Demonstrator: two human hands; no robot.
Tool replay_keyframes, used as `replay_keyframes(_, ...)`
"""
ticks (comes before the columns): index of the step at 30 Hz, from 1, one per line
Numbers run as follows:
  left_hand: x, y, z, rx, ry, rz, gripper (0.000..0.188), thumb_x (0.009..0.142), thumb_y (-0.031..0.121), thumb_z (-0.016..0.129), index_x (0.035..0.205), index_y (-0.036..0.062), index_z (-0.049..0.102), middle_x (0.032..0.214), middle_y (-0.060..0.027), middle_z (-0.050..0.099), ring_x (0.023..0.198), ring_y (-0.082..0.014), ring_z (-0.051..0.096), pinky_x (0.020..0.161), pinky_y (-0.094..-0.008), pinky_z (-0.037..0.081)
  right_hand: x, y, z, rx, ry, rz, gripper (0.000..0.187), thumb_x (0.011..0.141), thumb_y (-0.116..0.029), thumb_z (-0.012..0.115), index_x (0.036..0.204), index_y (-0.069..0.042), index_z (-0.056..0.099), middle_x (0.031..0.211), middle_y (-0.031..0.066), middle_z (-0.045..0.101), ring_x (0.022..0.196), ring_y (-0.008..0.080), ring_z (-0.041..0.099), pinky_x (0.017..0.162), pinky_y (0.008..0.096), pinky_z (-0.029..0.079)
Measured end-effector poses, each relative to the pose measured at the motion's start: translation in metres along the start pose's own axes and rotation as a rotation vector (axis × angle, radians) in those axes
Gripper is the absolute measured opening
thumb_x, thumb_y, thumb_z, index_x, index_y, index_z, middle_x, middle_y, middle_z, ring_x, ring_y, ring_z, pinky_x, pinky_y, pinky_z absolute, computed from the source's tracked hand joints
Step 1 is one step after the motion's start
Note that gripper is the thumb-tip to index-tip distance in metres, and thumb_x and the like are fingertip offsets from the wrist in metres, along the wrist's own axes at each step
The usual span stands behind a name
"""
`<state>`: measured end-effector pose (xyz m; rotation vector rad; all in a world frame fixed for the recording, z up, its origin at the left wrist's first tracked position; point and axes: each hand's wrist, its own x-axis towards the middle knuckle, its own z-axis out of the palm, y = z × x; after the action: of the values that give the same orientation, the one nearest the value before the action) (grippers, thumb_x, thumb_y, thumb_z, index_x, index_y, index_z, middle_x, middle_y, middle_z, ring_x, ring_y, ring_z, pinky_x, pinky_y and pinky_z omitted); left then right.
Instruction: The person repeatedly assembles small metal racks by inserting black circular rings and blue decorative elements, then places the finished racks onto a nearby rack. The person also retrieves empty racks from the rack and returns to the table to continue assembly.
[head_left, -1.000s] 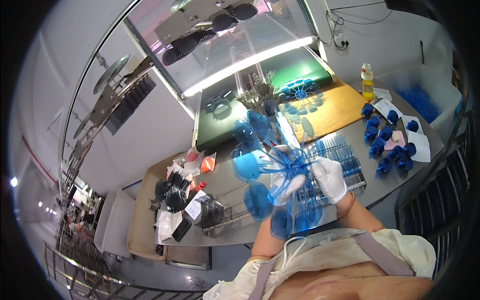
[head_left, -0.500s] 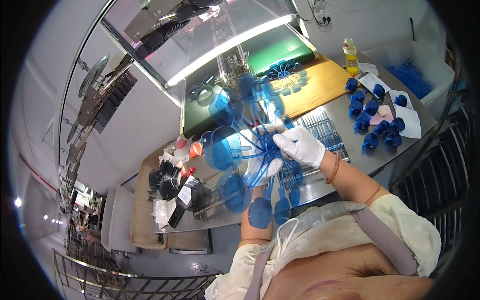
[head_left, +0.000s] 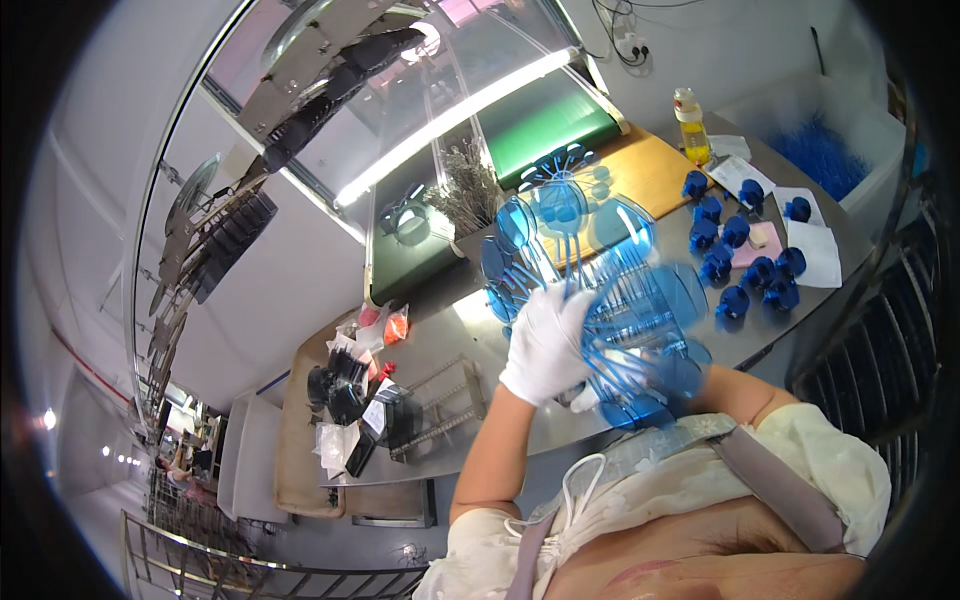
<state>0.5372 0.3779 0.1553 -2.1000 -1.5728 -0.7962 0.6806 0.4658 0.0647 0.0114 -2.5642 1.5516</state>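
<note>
Holding the clear-blue lens cluster (head_left: 612,305) above the near side of the desk (head_left: 435,335), we have our gloved left hand (head_left: 548,342) closed around its stems (head_left: 572,248); our right hand (head_left: 622,368) is largely hidden behind the lenses (head_left: 625,228), so we cannot tell its grip. Any print on the white papers (head_left: 815,255) or the yellow-filled bottle (head_left: 692,138) is too small to read. From our left hand the stems spread outward, lenses pointing toward the far side and rightward, so we cannot fix one long axis.
</note>
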Motion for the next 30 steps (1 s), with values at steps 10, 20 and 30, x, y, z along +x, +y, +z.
replay_keyframes(10,-0.006,-0.01,0.017,-0.493,0.419,-0.211,0.057,0.077,0.02,0.084,0.126,0.0042,0.058,0.119,-0.0074,0.063,0.11,-0.0204,0.063,0.095,-0.0365,0.053,0.021,0.026,0.006,0.711,0.154,0.125,0.04,0.101,-0.03,0.065,0.129,-0.003,0.054,0.116,0.0132,0.063,0.087,0.0229,0.07,0.075,0.0439,0.062)
replay_keyframes(20,0.005,-0.02,0.008,-1.562,0.592,-0.525,0.024,0.092,0.022,0.07,0.113,0.0132,0.064,0.112,-0.0028,0.067,0.102,-0.017,0.063,0.09,-0.0344,0.051,0.015,0.035,-0.004,0.364,0.413,0.058,0.043,0.09,-0.025,0.073,0.124,-0.001,0.061,0.113,0.0151,0.067,0.094,0.0268,0.066,0.089,0.0377,0.053)
replay_keyframes(30,-0.025,-0.056,0.017,-1.664,0.511,-0.391,0.047,0.089,0.009,0.076,0.132,0.0106,0.057,0.122,-0.0092,0.065,0.107,-0.024,0.065,0.088,-0.0405,0.058,0.007,0.059,-0.002,-0.461,0.916,-0.403,0.03,0.08,-0.015,0.077,0.104,-0.008,0.061,0.11,0.0142,0.062,0.097,0.0332,0.064,0.088,0.0434,0.054)
